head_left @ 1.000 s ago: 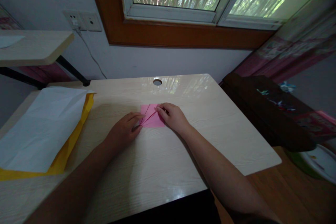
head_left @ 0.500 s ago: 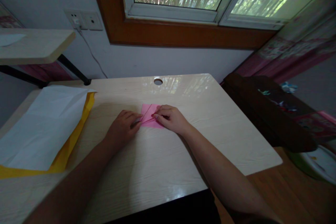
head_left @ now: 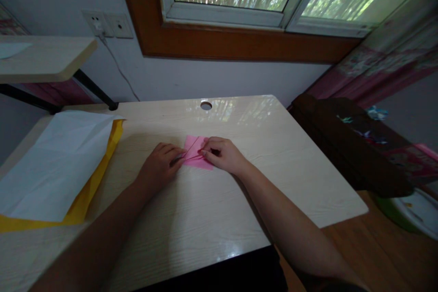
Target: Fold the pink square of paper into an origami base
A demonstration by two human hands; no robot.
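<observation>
Since the pink paper (head_left: 195, 154) looks thin and limp, I'd pin creases: left hand (head_left: 160, 169) flat, right hand (head_left: 221, 155) pinching the fold.

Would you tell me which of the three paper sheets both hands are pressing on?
The pink sheet, mid-desk, under the left hand and right hand. The white sheet and yellow sheet lie untouched at the left.
</observation>
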